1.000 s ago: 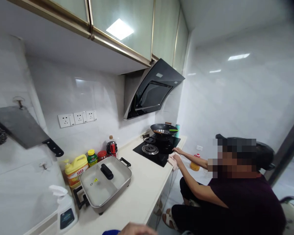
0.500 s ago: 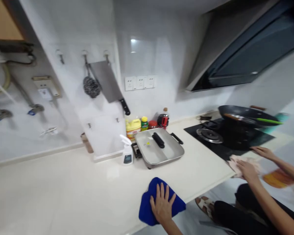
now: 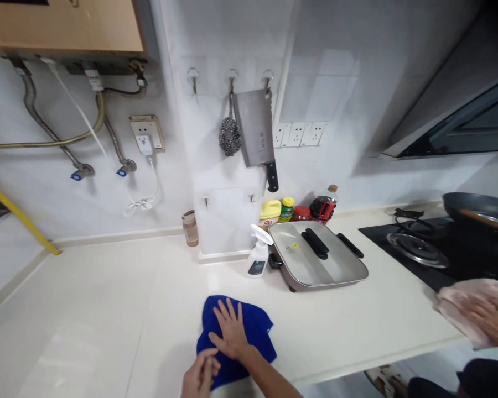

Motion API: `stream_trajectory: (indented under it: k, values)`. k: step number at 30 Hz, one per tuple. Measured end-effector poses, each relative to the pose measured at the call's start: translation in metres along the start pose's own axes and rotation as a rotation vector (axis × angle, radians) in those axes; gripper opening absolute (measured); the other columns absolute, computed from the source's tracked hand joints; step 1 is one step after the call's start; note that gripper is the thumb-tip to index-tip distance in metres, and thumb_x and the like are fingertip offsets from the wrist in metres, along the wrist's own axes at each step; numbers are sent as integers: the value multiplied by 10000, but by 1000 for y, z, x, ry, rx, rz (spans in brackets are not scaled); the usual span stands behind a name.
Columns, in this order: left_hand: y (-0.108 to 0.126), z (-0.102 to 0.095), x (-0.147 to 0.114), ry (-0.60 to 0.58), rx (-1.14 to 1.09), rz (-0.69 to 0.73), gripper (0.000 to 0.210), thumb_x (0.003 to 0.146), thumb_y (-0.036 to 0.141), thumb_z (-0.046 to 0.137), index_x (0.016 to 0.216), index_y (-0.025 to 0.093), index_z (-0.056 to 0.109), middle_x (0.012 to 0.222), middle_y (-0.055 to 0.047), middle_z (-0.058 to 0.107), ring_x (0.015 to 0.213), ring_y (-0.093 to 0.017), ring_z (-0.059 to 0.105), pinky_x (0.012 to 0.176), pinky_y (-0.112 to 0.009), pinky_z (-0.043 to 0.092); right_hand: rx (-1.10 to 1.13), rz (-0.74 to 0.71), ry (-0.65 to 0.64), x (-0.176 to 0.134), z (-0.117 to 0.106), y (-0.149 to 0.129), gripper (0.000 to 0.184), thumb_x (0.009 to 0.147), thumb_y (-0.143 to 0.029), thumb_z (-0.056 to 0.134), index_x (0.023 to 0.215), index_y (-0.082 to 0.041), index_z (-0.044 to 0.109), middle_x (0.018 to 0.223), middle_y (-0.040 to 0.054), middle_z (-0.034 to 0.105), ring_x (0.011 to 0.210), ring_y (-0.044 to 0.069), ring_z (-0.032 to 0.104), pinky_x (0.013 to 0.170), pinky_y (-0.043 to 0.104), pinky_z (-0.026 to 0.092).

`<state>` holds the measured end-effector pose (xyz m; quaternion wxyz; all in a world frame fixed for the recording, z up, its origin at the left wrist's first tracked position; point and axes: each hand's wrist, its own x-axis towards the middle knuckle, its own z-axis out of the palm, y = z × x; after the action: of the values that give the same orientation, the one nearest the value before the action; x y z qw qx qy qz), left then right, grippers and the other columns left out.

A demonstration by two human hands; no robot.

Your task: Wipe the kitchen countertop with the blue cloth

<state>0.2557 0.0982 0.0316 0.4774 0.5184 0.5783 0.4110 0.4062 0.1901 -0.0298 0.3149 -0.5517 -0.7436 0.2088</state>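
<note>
Blue cloth (image 3: 234,342) lay flat near the front edge of the pale surface (image 3: 108,309), pressed under the right hand (image 3: 229,330) with fingers spread wide; left hand (image 3: 200,377) loosely curled at its near corner, gripping nothing clearly. Wiping apparently midway — no streaks or dirt visible, so done and left hard to judge. Spray bottle (image 3: 258,258) and yellow jug (image 3: 269,213) labels too blurred to read. Another person's hand (image 3: 492,320) on a pink cloth (image 3: 465,301) toward the right edge.
</note>
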Motion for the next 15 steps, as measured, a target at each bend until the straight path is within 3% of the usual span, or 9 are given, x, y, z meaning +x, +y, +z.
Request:
stream_trajectory:
  k: [2, 5, 8, 11, 13, 15]
  values:
    - [3, 9, 16, -75, 191, 203, 413, 933, 557, 436, 985, 255, 713, 916, -69, 713, 884, -235, 669, 841, -363, 550, 169, -8, 89, -4, 0, -1, 436, 922, -471, 501, 1298, -277, 606, 1384, 55, 558, 1309, 293, 475, 1150, 571, 311]
    - [-4, 28, 40, -16, 476, 447, 377, 986, 305, 331, 1072, 247, 693, 1106, -81, 687, 1073, -217, 631, 977, -384, 516, 190, 109, 285, -26, -19, 18, 465, 996, -352, 250, 1211, -193, 631, 1225, 119, 649, 1146, 237, 600, 1020, 459, 493]
    - [-24, 51, 56, 77, 773, 574, 373, 953, 258, 405, 1246, 209, 631, 1328, -118, 601, 1285, -297, 510, 1059, -517, 458, 166, 169, 410, -61, -43, 43, 429, 1000, -351, 254, 1097, -192, 640, 1107, 134, 677, 1060, 259, 628, 952, 484, 525]
    - [-42, 62, 62, 70, 977, 632, 534, 920, 330, 522, 1443, 248, 460, 1560, -115, 358, 1430, -381, 300, 1112, -646, 335, 118, 142, 459, -98, -49, 65, 336, 997, -350, 338, 1083, -219, 636, 1101, 111, 676, 1047, 258, 631, 916, 463, 541]
    - [-48, 54, 63, 8, 1024, 656, 640, 916, 358, 541, 1515, 309, 321, 1621, -70, 223, 1466, -368, 217, 1141, -649, 282, 50, 104, 479, -119, -45, 80, 306, 994, -331, 364, 1087, -224, 635, 1107, 106, 676, 1041, 256, 636, 899, 448, 553]
    - [-52, 33, 70, -64, 1042, 688, 666, 918, 350, 538, 1526, 360, 266, 1633, -22, 180, 1475, -340, 201, 1155, -628, 273, -36, 67, 489, -134, -39, 94, 290, 987, -302, 374, 1100, -221, 629, 1108, 105, 676, 1027, 254, 644, 872, 437, 567]
